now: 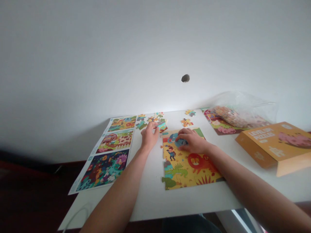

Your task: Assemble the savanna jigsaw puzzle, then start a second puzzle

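A partly built animal jigsaw (189, 165) with a lion lies in the middle of the white table (150, 197). My right hand (193, 140) rests flat on its upper part, fingers pressing on a blue piece. My left hand (149, 136) is just left of the jigsaw, fingers pinched on a loose puzzle piece (159, 127). More loose pieces (150, 119) lie scattered behind it toward the wall.
A long reference sheet (109, 152) with three pictures lies at the left. At the right stand an orange puzzle box (274, 147), a clear plastic bag of pieces (240, 113) and another puzzle picture (218, 124). Two loose pieces (187, 122) sit behind the jigsaw.
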Available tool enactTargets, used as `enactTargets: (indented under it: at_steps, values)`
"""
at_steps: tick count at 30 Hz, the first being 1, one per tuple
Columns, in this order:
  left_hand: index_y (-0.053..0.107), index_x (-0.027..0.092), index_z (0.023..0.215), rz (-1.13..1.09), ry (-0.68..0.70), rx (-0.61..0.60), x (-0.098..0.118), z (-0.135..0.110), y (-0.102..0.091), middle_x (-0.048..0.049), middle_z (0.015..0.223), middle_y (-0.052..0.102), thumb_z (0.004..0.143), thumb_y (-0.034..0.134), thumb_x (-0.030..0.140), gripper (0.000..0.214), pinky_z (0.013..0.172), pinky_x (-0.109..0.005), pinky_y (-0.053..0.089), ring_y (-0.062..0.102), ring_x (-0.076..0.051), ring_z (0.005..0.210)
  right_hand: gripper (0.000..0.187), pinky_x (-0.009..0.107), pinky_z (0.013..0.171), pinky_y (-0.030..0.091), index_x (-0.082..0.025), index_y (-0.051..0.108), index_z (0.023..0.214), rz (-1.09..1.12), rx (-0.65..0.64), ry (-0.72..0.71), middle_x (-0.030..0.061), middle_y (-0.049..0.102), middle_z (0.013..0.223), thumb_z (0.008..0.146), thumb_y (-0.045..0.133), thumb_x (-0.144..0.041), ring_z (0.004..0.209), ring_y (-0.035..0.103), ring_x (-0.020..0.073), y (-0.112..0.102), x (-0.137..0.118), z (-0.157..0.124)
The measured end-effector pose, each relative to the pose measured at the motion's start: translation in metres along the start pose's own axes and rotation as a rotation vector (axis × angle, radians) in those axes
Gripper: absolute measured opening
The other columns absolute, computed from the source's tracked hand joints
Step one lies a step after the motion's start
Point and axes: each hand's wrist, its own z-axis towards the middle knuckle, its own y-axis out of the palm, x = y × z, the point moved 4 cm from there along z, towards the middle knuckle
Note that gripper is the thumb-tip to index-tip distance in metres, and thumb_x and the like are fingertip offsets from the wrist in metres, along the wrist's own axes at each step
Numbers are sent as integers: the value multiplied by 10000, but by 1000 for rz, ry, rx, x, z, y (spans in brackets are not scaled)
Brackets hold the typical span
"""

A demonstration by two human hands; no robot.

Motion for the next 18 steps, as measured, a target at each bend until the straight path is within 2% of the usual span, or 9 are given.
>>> enactTargets:
  at_steps: [3,6,8,12,18]
  values:
    - [604,224,1001,-146,51,-8,10,-1,-3,-29,1037,731,864,595,266,144,889,-319,536,710,-189,960,495,453,1016,409,-238,587,1291,33,85,33,109,613,1186,837,698,-399,1108,556,277,1,-1,1]
    - [634,199,1023,-276,87,-144,24,-5,-1,-43,1026,738,863,617,304,193,882,-311,537,713,-187,929,721,400,929,467,-224,324,1495,136,191,93,99,646,1159,872,658,-367,987,614,232,1,-2,3]
    - [650,183,1031,-340,78,-240,31,-9,3,-49,991,744,860,628,315,218,852,-303,547,715,-187,901,767,361,869,488,-246,253,1521,188,223,104,74,661,1126,872,655,-320,891,636,197,1,-3,4]
    - [664,166,1040,-431,34,-334,33,-13,9,-68,1004,750,852,649,325,246,804,-286,558,717,-192,887,686,325,827,497,-283,331,1477,198,251,83,47,672,1066,867,641,-257,830,642,169,-1,-4,5]
    - [682,156,1075,-442,14,-335,33,-13,9,-61,939,756,862,647,335,280,736,-248,553,709,-168,819,632,303,798,494,-289,387,1438,199,274,78,31,664,1021,864,652,-270,794,631,154,-1,-3,4]
